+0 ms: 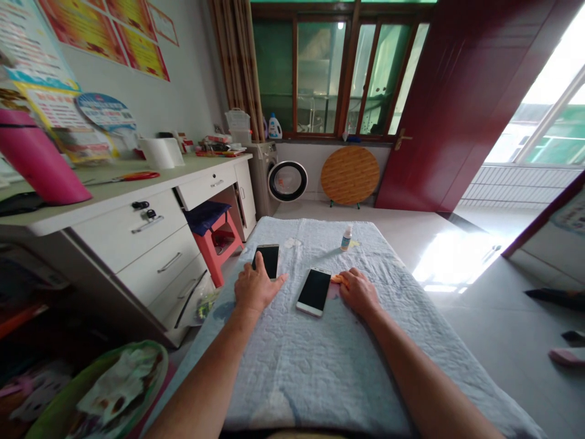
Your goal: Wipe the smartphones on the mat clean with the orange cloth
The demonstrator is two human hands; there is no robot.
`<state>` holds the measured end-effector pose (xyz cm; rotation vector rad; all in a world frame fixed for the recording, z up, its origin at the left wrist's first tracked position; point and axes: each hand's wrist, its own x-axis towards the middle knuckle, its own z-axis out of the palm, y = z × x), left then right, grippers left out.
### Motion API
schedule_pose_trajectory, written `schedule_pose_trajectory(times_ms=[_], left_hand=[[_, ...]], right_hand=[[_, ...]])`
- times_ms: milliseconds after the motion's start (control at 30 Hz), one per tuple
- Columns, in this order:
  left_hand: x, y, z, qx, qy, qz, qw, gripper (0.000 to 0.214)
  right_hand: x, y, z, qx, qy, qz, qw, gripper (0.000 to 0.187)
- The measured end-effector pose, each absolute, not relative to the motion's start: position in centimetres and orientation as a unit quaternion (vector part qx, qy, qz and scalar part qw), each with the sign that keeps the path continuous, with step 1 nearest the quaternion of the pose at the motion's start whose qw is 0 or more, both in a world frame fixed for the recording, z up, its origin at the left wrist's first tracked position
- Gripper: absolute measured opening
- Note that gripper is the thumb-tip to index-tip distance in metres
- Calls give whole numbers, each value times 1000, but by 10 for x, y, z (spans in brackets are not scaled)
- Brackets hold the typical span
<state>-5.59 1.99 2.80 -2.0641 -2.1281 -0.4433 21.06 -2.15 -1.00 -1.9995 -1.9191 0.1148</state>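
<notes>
A dark-screened smartphone [272,259] lies at the left of the cloth-covered table [292,378]. My left hand [255,288] is over its near left part, thumb stretched out to the right and fingers apart; I cannot tell how firmly it touches the phone. Nearer the middle rests a white-framed smartphone [314,291], screen up and dark. Just right of it, my right hand [359,291] is closed on a small orange cloth [338,279], one end of which sticks out toward this phone. Beyond that hand stands a small spray bottle [346,238], upright.
A white desk [150,235] runs along the left, with a pink stool [214,235] under it. Ahead are a washing machine [264,177] with its door open and a round wooden tabletop [350,175]. A green basket [159,360] stands at the lower left.
</notes>
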Motion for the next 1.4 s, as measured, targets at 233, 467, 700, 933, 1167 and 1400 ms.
schedule_pose_trajectory(times_ms=[233,467,700,933,1167,1400], left_hand=[[-57,20,28,-679,-715,-159,59,75],[-43,3,42,-784,-505,-341,120,56],[-18,-4,4,-889,-357,-267,-108,69],[-16,-5,-13,-887,-392,-210,-120,88],[-15,-6,-6,-888,-378,-223,-141,82],[-14,-8,-4,-895,-351,-215,-170,67]], right_hand=[[209,-22,-10,-710,-680,35,182,25],[210,-21,-11,-710,-680,35,181,23],[207,-22,-10,-714,-678,25,173,21],[208,-21,-11,-713,-678,28,179,22],[217,-6,-20,-697,-631,90,329,26],[202,-8,-19,-640,-655,85,394,13]])
